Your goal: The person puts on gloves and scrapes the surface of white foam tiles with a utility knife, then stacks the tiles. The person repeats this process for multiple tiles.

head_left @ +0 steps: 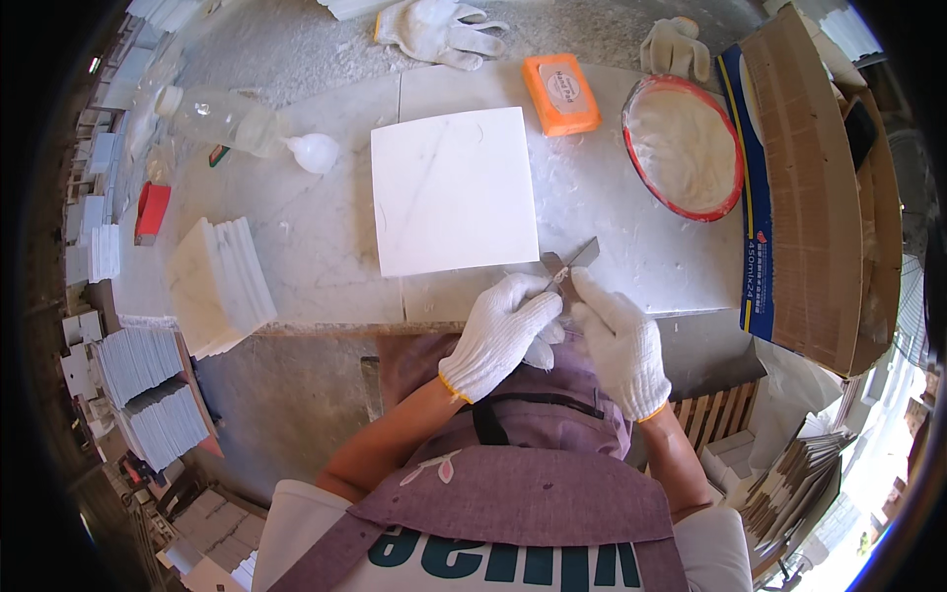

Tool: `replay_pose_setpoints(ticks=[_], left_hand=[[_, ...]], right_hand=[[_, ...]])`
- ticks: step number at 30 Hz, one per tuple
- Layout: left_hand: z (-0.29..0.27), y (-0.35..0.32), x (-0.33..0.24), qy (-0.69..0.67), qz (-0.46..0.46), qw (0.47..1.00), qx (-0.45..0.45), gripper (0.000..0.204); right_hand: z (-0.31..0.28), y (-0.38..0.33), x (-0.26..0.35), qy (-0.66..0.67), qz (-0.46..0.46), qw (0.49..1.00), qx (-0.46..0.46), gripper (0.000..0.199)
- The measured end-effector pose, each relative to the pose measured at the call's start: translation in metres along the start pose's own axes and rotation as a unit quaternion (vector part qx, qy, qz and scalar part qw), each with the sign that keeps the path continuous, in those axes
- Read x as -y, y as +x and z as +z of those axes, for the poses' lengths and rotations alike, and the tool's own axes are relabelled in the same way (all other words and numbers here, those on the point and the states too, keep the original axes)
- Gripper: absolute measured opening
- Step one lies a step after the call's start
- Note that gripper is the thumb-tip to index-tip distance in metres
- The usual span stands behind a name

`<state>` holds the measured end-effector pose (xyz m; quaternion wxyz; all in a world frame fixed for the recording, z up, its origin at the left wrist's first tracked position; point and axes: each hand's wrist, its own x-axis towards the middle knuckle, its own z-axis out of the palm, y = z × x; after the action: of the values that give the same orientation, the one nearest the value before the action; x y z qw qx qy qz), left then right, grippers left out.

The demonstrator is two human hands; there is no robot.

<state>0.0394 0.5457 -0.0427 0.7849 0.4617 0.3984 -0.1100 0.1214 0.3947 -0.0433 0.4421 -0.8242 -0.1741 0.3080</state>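
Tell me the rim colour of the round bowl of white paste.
Red rim, clearest in the head view.

Strong daylight fills the scene, brightest at the lower right, where the view past the stacked cardboard is washed out to near white. The pale desk [326, 247] and the white tile [454, 192] reflect the light evenly, without hard glare. Shadows are soft and short; the space under the desk edge lies in shade. Fisheye distortion bends straight edges toward the rim, and a black vignette closes the corners. The centre is sharp; the margins smear slightly.
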Motion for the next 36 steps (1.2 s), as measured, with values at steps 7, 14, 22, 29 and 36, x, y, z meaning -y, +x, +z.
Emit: replay_pose_setpoints(ticks=[7, 14, 22, 29, 36], left_hand=[[0.000, -0.001, 0.002, -0.006, 0.004, 1.000, -0.006, 0.031], [0.003, -0.002, 0.006, 0.006, 0.029, 0.999, -0.012, 0.028], [0.007, -0.001, 0.014, 0.023, 0.067, 0.997, -0.020, 0.027], [0.005, -0.001, 0.012, 0.030, 0.050, 0.998, -0.027, 0.032], [0.005, -0.003, 0.006, -0.008, 0.023, 1.000, -0.020, 0.032]], right_hand=[[-0.013, 0.008, 0.008, 0.010, 0.051, 0.998, -0.019, 0.036], [-0.024, 0.015, -0.005, -0.103, -0.012, 0.992, -0.066, 0.035], [-0.031, 0.014, -0.002, -0.118, -0.012, 0.992, -0.043, 0.035], [-0.027, 0.014, -0.009, -0.087, 0.018, 0.995, -0.040, 0.036], [-0.011, 0.008, -0.012, -0.072, -0.058, 0.992, -0.084, 0.037]])
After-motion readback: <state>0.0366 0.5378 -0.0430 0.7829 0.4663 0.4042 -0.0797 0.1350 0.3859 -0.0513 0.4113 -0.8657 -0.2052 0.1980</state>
